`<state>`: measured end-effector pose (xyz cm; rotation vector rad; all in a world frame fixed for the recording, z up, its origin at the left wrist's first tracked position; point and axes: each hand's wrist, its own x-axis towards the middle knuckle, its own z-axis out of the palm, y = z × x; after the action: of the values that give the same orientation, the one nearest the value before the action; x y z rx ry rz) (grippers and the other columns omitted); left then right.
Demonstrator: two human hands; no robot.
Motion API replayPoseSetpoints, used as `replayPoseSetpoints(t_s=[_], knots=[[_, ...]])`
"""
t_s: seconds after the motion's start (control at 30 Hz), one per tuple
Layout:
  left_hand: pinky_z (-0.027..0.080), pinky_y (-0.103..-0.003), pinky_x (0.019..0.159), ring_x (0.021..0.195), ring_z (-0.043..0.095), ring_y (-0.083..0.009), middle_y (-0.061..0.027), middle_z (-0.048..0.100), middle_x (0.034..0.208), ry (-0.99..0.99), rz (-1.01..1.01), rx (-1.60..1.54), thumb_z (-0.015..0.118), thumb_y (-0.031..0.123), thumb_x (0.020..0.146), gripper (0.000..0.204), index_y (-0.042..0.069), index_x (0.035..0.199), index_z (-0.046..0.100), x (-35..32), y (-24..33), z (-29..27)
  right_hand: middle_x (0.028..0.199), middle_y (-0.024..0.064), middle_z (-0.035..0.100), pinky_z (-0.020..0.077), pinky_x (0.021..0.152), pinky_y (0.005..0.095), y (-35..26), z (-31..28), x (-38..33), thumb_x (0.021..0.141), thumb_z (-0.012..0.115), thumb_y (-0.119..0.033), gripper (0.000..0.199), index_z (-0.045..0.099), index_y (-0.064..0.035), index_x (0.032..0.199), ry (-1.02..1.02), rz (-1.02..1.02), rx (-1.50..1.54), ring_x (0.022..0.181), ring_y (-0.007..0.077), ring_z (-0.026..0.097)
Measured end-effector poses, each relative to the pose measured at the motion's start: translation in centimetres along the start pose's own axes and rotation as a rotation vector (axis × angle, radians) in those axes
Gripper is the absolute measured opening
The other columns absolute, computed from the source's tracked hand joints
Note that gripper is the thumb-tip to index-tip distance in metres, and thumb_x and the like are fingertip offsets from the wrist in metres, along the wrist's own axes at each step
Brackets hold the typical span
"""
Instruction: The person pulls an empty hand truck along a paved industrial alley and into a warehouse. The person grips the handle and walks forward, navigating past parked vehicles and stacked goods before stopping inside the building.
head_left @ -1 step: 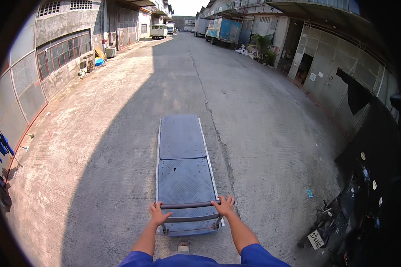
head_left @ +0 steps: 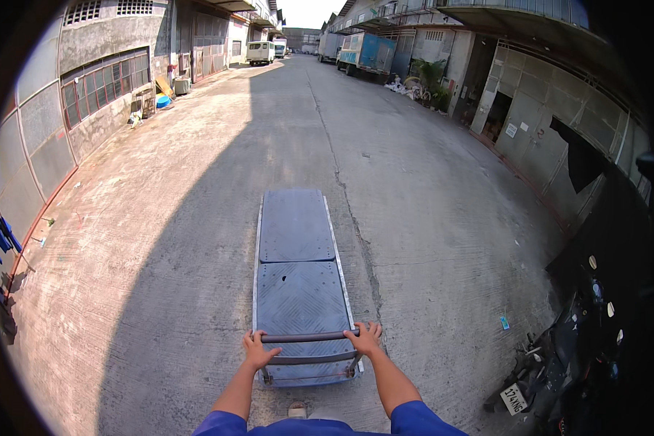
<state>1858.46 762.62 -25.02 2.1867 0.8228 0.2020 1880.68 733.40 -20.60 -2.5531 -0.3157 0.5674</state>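
Note:
A long grey-blue flatbed trolley (head_left: pixel 298 225) stretches ahead of me in the lower middle, its deck made of two panels in a pale metal frame. The near panel has a small dark hole and a ribbed pattern; nothing lies on the deck. My left hand (head_left: pixel 257 350) is closed round the left end of the dark push handle (head_left: pixel 305 338). At the handle's right end, my right hand (head_left: pixel 366 338) grips it too, fingers curled over the bar. A lower crossbar runs beneath, between the handle's uprights.
Parked motorcycles (head_left: pixel 552 363) stand close at the right, beside a dark cloth (head_left: pixel 581 160). A crack (head_left: pixel 349 207) runs along the concrete lane. Warehouse walls line both sides. A blue truck (head_left: pixel 367 52) and a white van (head_left: pixel 260 51) are parked far ahead.
The motorcycles and the small blue scrap on the ground sit slightly lower in view. Both hands keep their hold on the trolley's handle.

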Motion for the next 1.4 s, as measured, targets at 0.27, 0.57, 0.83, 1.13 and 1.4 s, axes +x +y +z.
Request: replayPoseSetpoints(t_s=[0.27, 0.57, 0.83, 1.13, 1.4], knots=[[0.018, -0.058, 0.115, 0.140, 0.011, -0.0467, -0.0284, 0.014, 0.149, 0.001, -0.025, -0.021, 0.084, 0.050, 0.072, 0.084, 0.015, 0.136, 0.042, 26.6, 3.7, -1.7, 0.159, 0.0198, 0.015, 0.0168, 0.114, 0.0639, -12.2, -3.9, 24.3, 0.082, 0.065, -0.063, 0.073, 0.050, -0.0233, 0.141, -0.019, 0.059, 0.030, 0.148, 0.0409, -0.002], [0.015, -0.058, 0.115, 0.141, 0.015, -0.0465, -0.0311, 0.019, 0.147, 0.067, -0.003, -0.018, 0.068, 0.053, 0.088, 0.062, 0.016, 0.133, 0.049, 56.1, 5.6, -2.3, 0.159, 0.0222, 0.014, 0.0159, 0.113, 0.0640, -23.8, -7.4, 50.0, 0.082, 0.063, -0.065, 0.079, 0.045, -0.0219, 0.145, -0.032, 0.041, 0.006, 0.149, 0.0436, -0.002], [0.016, -0.055, 0.116, 0.142, 0.015, -0.0449, -0.0280, 0.017, 0.151, 0.140, -0.086, -0.072, 0.059, 0.040, 0.096, 0.044, 0.017, 0.133, 0.050, 82.3, 9.3, -2.1, 0.158, 0.0209, 0.016, 0.0173, 0.113, 0.0645, -34.8, -11.3, 73.9, 0.086, 0.058, -0.065, 0.078, 0.042, -0.0184, 0.147, -0.037, 0.045, -0.090, 0.149, 0.0428, -0.002], [0.017, -0.055, 0.117, 0.143, 0.015, -0.0451, -0.0261, 0.014, 0.154, 0.101, -0.020, -0.050, 0.058, 0.039, 0.098, 0.046, 0.016, 0.136, 0.047, 110.5, 13.9, -3.4, 0.159, 0.0218, 0.017, 0.0172, 0.114, 0.0654, -45.3, -15.2, 99.6, 0.088, 0.056, -0.067, 0.078, 0.039, -0.0192, 0.148, -0.002, 0.051, -0.071, 0.149, 0.0435, 0.000], [0.016, -0.054, 0.118, 0.143, 0.017, -0.0458, -0.0284, 0.017, 0.153, 0.016, -0.108, 0.003, 0.053, 0.045, 0.099, 0.051, 0.018, 0.142, 0.045, 137.0, 16.1, -6.3, 0.159, 0.0232, 0.016, 0.0172, 0.114, 0.0655, -56.8, -17.2, 123.2, 0.088, 0.055, -0.067, 0.077, 0.039, -0.0210, 0.149, -0.028, 0.031, -0.050, 0.148, 0.0449, -0.001]])
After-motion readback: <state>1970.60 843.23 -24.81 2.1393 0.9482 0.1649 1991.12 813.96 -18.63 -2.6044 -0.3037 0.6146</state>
